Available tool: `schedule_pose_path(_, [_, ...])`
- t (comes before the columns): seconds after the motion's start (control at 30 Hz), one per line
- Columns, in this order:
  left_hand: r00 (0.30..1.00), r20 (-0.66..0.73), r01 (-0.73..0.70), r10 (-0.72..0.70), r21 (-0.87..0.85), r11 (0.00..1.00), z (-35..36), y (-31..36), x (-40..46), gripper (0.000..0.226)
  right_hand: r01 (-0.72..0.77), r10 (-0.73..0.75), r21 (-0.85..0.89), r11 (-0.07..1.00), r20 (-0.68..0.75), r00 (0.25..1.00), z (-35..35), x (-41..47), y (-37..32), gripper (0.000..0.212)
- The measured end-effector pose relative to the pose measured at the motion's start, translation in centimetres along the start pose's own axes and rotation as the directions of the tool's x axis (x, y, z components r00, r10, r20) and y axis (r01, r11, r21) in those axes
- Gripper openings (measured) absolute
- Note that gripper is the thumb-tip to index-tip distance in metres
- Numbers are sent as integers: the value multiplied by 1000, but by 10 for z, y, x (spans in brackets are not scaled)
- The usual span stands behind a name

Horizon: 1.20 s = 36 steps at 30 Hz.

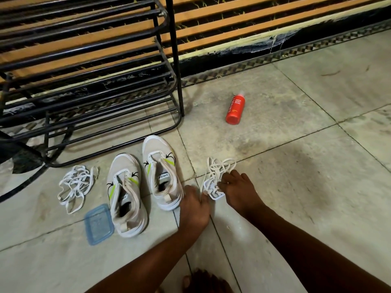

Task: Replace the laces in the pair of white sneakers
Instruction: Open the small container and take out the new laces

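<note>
Floor-level view of a lacing task, seen from above the person's arms. Two white sneakers stand side by side on the tiled floor, toes pointing toward a black metal shoe rack. The left sneaker sits nearer the person; the right sneaker sits slightly farther forward. Both show yellow-green stripes and open eyelet rows without laces.

A loose tangle of white laces lies on the floor to the left of the sneakers, apart from them. Just in front of it, beside the heel of the left sneaker, lies a translucent blue lid, flat on the tile.

A second bundle of white laces lies to the right of the sneakers. The right hand rests on its near part, fingers curled round several strands. The left hand is just beside the heel of the right sneaker, knuckles up, its fingers bent toward the same bundle; its fingertips meet a strand at the bundle's near edge, but whether they pinch it cannot be told.

Farther off, a red bottle labelled as foam body wash lies on its side near the wall, well apart from everything else. A slatted wooden surface runs along the background behind the rack.
</note>
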<state>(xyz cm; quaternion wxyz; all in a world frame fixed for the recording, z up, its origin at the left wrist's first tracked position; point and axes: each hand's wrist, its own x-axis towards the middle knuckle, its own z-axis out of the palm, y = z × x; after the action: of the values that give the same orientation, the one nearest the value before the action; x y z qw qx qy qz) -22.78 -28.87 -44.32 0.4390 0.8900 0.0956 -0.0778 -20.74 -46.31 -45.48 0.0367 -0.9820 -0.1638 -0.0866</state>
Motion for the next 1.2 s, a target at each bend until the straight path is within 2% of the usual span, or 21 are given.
schedule_pose_path(0.07, [964, 66, 260, -256, -66, 963, 6, 1, -2, 23, 7, -7, -1, 1000, 52, 999, -2, 2, -2, 19])
schedule_pose_path(0.13, [907, 121, 420, -403, -183, 889, 11, 3, -1, 23, -11, 11, 1, 1000, 91, 996, -6, 7, -2, 13])
schedule_pose_path(0.23, [853, 198, 515, -484, -471, 716, 13, 8, 4, 12, -70, 66, 33, 997, 122, 990, -9, 13, -3, 29])
schedule_pose_path(0.27, [856, 196, 506, -478, -508, 697, 10, 12, 4, 8, -67, 61, 44, 997, 129, 990, -9, 15, -3, 29])
schedule_pose_path(0.3, [876, 162, 470, -454, -498, 729, 7, 14, 3, 3, -57, 49, 53, 997, 146, 988, -10, 15, -3, 27])
schedule_pose_path(0.37, [922, 24, 366, -387, -387, 846, 3, 14, 1, 10, -27, 14, 72, 997, 185, 983, -7, 15, -2, 25])
schedule_pose_path(0.47, [965, -148, 168, -218, -293, 941, 0, 10, -1, 14, -21, 9, 75, 997, 158, 987, -5, 11, 1, 34])
schedule_pose_path(0.6, [969, -205, -195, 137, -295, 936, -5, 19, -6, 13, -167, 165, 182, 969, 24, 986, -4, 3, 1, 28])
schedule_pose_path(0.67, [926, -187, -366, 327, -241, 899, -10, 22, -6, 12, -244, 265, 237, 940, -60, 962, -4, -1, 2, 24])
schedule_pose_path(0.73, [880, -157, -472, 448, -189, 861, -11, 19, -3, 17, -293, 332, 261, 920, -120, 936, -6, -5, 5, 19])
schedule_pose_path(0.83, [853, -122, -522, 508, -153, 839, -9, 15, 0, 15, -364, 409, 304, 880, -98, 907, -3, -16, 13, 17])
schedule_pose_path(0.93, [857, -42, -515, 514, -138, 846, -7, 10, 3, 11, -422, 451, 300, 855, -30, 892, 0, -31, 20, 28])
schedule_pose_path(1.07, [831, 14, -555, 556, -34, 831, -6, 9, 9, 14, -422, 411, 249, 872, 95, 906, 3, -46, 30, 35])
schedule_pose_path(1.2, [861, 57, -508, 505, 103, 855, -3, 13, 16, 14, -419, 406, 215, 882, 105, 908, 8, -50, 34, 43])
